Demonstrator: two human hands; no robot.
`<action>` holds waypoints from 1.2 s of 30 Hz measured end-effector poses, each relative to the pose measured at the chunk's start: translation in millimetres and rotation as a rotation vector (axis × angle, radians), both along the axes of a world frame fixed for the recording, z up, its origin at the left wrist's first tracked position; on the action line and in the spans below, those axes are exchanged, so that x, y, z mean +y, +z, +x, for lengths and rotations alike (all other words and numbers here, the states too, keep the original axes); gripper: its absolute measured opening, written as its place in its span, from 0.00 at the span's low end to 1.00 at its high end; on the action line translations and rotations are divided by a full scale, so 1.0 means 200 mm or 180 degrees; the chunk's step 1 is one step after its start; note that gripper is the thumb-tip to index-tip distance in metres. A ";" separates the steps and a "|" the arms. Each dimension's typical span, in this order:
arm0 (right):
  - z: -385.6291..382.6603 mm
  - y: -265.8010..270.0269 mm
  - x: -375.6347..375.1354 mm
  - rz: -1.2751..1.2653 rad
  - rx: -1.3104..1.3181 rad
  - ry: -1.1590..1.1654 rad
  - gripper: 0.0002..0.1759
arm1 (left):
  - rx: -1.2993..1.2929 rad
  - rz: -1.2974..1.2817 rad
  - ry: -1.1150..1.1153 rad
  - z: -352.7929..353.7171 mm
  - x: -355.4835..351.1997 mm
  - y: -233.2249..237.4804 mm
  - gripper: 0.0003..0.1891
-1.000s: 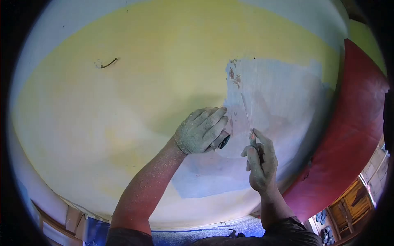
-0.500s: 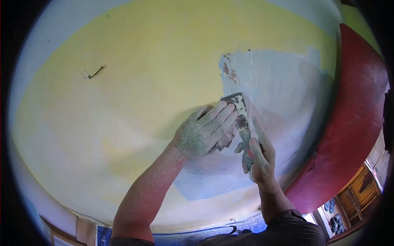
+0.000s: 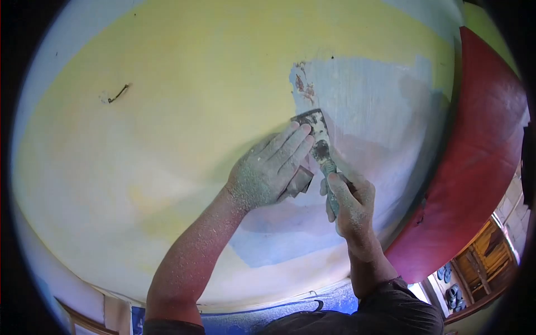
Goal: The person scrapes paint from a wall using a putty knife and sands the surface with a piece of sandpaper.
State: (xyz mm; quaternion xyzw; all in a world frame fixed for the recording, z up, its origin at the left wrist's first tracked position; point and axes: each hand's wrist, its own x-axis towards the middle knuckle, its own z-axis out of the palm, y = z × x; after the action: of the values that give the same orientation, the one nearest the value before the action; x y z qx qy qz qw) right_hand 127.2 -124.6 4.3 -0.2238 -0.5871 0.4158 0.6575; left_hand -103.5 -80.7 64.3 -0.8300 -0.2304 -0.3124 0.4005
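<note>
No readable text, labels, brands or numbers on any surface

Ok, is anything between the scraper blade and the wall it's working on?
Nothing visible. The scraper in the right hand has its blade at the wall, where yellow paint meets the blue patch. The fingers of the left hand lie beside the blade on its left, not under it.

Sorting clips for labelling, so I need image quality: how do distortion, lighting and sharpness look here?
Head view: strong fisheye with black corners, the red frame bowed into an arc; soft, even light on the wall, no glare, only a faint shadow above the left hand; the right hand and putty knife fairly sharp at centre, detail softer toward the rim.
</note>
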 end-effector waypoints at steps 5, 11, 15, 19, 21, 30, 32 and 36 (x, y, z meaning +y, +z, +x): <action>0.03 -0.05 -0.03 -0.0090 0.0011 0.0082 0.32 | 0.0274 -0.0008 0.0172 -0.01 -0.01 0.00 0.36; -0.03 0.00 0.02 0.0004 -0.0003 0.0171 0.34 | 0.0058 0.0074 0.0004 0.00 0.01 0.00 0.40; 0.01 0.00 -0.03 -0.0098 -0.0115 0.0086 0.33 | 0.0297 0.0117 0.0144 -0.01 0.00 0.01 0.40; -0.03 0.06 0.09 0.0218 -0.0224 -0.0101 0.32 | -0.0057 0.0110 0.0050 0.03 -0.01 0.01 0.40; -0.02 0.03 0.09 0.0278 -0.0368 -0.0156 0.31 | -0.0210 -0.0011 0.0011 0.03 -0.01 0.01 0.38; 0.08 0.12 0.08 0.0225 -0.0570 -0.0100 0.31 | -0.0080 -0.0181 0.0368 0.09 -0.10 0.08 0.39; 0.11 0.12 0.10 0.0280 -0.0712 -0.0143 0.31 | -0.0084 -0.0193 0.0455 0.11 -0.12 0.10 0.39; 0.11 0.12 0.13 0.0790 -0.0772 -0.0415 0.32 | -0.0198 -0.0241 0.0473 0.15 -0.14 0.07 0.41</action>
State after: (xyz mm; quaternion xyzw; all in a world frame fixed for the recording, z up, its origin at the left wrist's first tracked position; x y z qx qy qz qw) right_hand 149.1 -97.7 27.6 -0.2270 -0.6931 0.2666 0.6301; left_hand -73.7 -107.9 77.4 -0.8151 -0.3153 -0.2985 0.3835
